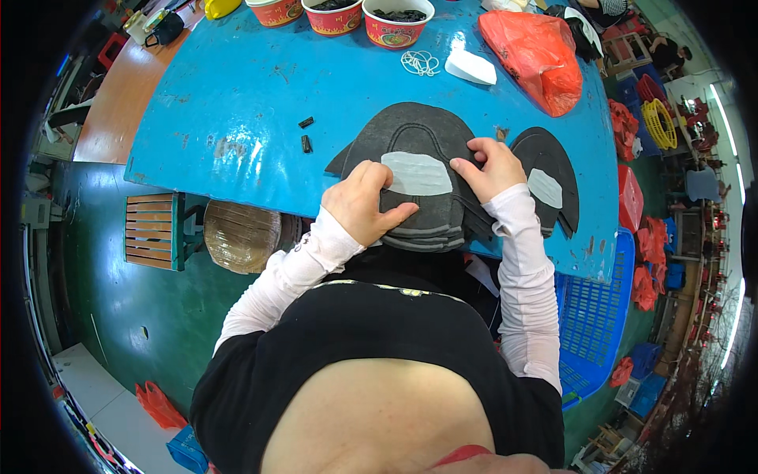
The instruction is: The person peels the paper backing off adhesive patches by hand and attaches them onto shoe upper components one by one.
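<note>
A stack of dark grey, rounded fabric pieces (426,128) lies at the table's near edge, its layers showing at the front. On the top piece is a light grey patch (416,174), with a stitched-looking curved line above it. My left hand (362,203) rests on the stack's left side, fingertips at the patch and thumb stretched apart below it. My right hand (493,168) pinches the top piece's right edge between thumb and forefinger. Just right of that hand lies a second dark grey pile (562,162) with a similar light patch (545,188).
Two small black pieces (306,144) lie left of the stack. Farther back are white cord loops (420,63), a white block (470,68), a red plastic bag (533,59) and paper bowls (397,30) of dark bits. A blue basket (592,324) stands below the table's right edge.
</note>
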Motion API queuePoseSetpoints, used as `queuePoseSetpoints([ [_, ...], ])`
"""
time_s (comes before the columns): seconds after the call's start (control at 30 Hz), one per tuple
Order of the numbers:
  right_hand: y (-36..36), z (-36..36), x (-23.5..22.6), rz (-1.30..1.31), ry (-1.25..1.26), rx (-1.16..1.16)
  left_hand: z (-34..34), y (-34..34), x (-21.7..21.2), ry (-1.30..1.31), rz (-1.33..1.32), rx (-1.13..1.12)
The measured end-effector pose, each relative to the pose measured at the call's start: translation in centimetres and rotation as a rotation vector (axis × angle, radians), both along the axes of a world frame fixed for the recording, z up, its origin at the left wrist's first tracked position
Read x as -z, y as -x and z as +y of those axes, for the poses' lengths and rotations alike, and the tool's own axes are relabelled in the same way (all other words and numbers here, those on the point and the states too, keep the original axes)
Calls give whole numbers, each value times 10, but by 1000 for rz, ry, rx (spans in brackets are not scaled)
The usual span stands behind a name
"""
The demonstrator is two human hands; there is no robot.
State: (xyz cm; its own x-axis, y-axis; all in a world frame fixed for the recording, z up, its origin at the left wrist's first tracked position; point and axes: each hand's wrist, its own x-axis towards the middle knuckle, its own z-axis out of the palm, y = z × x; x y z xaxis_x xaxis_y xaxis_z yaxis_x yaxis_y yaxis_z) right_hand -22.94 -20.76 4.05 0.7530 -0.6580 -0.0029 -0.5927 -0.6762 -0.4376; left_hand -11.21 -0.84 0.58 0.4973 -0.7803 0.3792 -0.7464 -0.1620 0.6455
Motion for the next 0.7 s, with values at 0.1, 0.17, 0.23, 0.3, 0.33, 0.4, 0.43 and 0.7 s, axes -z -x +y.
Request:
queuePoseSetpoints([
  [0.1,3,-17,17,-85,-221,35,-1,0,1,23,-18,7],
  [0.17,1,-24,16,-127,-446,74,-1,2,1,45,-25,-3],
  [0.23,-1,-34,20,-131,-515,93,-1,3,1,62,-29,-3],
  [0.3,-3,-33,17,-86,-550,107,0,5,2,82,-43,-4],
  [0.33,-4,-34,17,-86,-547,108,0,4,3,84,-43,-4],
  [0.4,-6,-35,17,-109,-611,126,0,3,4,101,-43,-16],
  [0.43,-6,-33,16,-107,-609,125,0,3,4,103,-41,-19],
  [0.7,0,10,4,-98,112,-26,2,4,5,98,-34,-9],
])
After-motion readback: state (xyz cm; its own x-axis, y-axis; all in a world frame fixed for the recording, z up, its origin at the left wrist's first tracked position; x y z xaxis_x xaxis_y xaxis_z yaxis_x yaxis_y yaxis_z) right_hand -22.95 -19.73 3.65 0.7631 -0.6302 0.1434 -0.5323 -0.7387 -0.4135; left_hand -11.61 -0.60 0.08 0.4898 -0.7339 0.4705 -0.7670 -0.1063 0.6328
